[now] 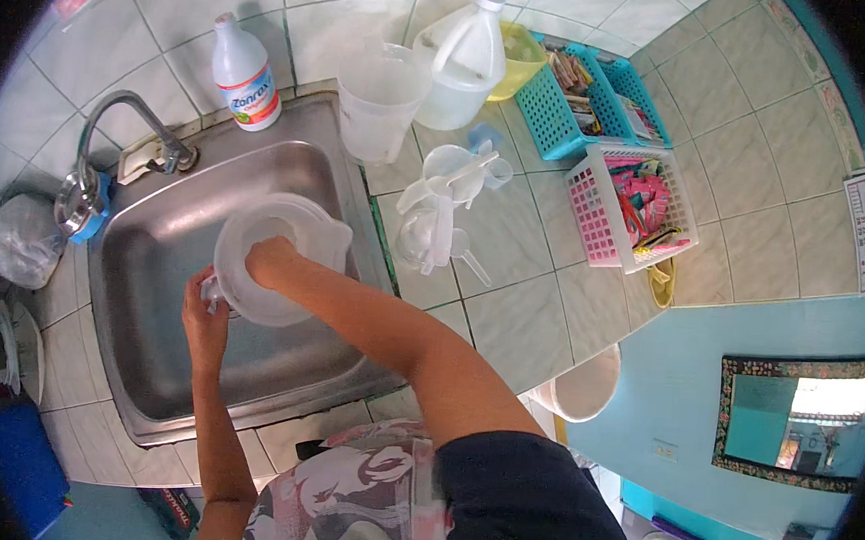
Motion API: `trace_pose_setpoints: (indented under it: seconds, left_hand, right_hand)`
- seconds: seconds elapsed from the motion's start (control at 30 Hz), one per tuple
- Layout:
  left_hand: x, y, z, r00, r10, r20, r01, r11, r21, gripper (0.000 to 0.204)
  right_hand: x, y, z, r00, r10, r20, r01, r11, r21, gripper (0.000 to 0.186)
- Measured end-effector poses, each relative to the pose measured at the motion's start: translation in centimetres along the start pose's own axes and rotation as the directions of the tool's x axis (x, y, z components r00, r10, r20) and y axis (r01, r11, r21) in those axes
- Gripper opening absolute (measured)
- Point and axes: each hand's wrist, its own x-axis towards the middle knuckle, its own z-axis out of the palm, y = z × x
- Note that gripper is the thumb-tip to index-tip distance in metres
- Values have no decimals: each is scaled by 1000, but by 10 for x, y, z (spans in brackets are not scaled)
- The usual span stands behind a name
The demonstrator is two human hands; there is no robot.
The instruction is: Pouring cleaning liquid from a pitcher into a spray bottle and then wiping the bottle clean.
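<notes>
A translucent plastic pitcher (316, 237) is held over the steel sink (137, 340), its open top facing up. My left hand (207, 314) is closed on its handle at the left side. My right hand (271, 259) reaches inside it with fingers curled down; their tips and anything they hold are hidden. Just right of the basin, several clear plastic scoops or measuring cups (442, 205) lie on the tiled counter (509, 326). A faucet (175, 152) stands at the back left of the sink.
Behind stand a white bottle (245, 76), a translucent pitcher (373, 115), a large jug (458, 71) and a yellow container (518, 55). Turquoise baskets (554, 113) and a white basket (596, 221) sit right. A bucket (579, 396) is below the counter's edge. Plates (25, 362) lie far left.
</notes>
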Motion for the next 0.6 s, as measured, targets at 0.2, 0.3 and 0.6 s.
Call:
trace_pose_setpoints:
  seconds: [0.2, 0.3, 0.6]
  left_hand:
    - [28, -43, -20, 999, -42, 11, 42, 998, -40, 42]
    - [35, -50, -28, 988, -127, 85, 145, 957, -251, 47]
    - [41, -35, -18, 914, -404, -38, 378, 882, -280, 52]
  right_hand:
    - [-55, -18, -34, 970, -45, -238, 30, 997, -66, 11]
    - [-74, -33, -34, 878, -69, -474, 70, 997, -14, 8]
    - [-79, -21, -24, 722, -178, -669, 126, 984, -126, 9]
